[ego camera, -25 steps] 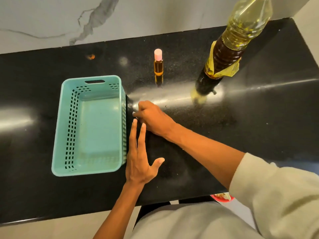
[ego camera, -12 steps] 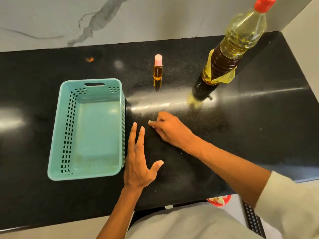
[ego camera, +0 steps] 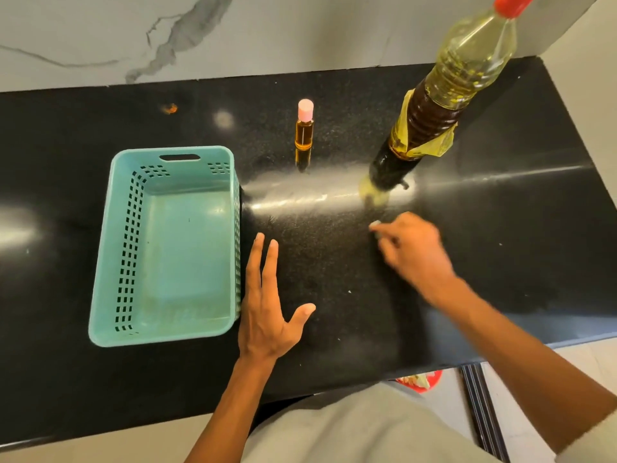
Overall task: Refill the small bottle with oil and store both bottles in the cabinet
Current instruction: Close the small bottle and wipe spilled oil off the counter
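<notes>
Now the large bottle (ego camera: 430, 128) stands upright just far of our right hand (ego camera: 412, 248), its fingers pinching a white scrap (ego camera: 375, 224); left hand (ego camera: 267, 315) spread.

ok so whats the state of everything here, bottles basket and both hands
small bottle: upright on the counter, pink cap on, amber oil inside, untouched
large bottle: upright, red cap on, oil inside, untouched
basket: open side up on the counter
left hand: fingers straight, flat on the counter beside the basket
right hand: fingers curled, pinching a small pale thing, too blurred to name
</notes>
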Available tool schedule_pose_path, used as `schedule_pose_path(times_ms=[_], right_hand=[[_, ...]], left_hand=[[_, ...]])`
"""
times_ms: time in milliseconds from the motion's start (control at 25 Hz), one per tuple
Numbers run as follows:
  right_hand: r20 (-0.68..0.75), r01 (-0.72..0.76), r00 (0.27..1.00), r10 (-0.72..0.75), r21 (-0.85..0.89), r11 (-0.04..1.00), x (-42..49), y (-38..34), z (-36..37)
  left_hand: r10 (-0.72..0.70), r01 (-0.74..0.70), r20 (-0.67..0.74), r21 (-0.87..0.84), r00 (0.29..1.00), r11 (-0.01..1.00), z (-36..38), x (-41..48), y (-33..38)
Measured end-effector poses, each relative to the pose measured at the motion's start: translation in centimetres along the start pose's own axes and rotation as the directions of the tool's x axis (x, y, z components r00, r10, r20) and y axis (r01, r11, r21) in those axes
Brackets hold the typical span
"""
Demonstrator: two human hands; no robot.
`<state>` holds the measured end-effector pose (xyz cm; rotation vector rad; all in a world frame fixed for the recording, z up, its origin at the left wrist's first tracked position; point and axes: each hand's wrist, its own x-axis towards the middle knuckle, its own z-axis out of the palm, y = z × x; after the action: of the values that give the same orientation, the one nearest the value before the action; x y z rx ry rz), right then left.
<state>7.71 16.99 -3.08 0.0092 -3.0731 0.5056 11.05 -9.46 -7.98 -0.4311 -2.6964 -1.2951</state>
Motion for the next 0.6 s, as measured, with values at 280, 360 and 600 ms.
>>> schedule_pose_path(times_ms=[280,360,600], right_hand=[[-0.175,-0.586,0.795,0.581,0.027,0.810,-2.1,7.1,-2.0],[0.048,-0.430,0.902,0.428,0.162,0.888,-4.1,-1.3,1.6],[0.079,-0.100,0.992,0.102,-0.031,0.995,-8.3,-1.8,2.2]], left_hand=[[0.006,-0.006,0.030,0.012,1.000,1.000,0.1,-0.1,-0.2],[0.017,-0.017,0.036,0.005,0.999,1.000,0.2,-0.1,-0.1],[0.023,-0.025,0.053,0.040,0.998,0.999,0.2,-0.1,0.0]])
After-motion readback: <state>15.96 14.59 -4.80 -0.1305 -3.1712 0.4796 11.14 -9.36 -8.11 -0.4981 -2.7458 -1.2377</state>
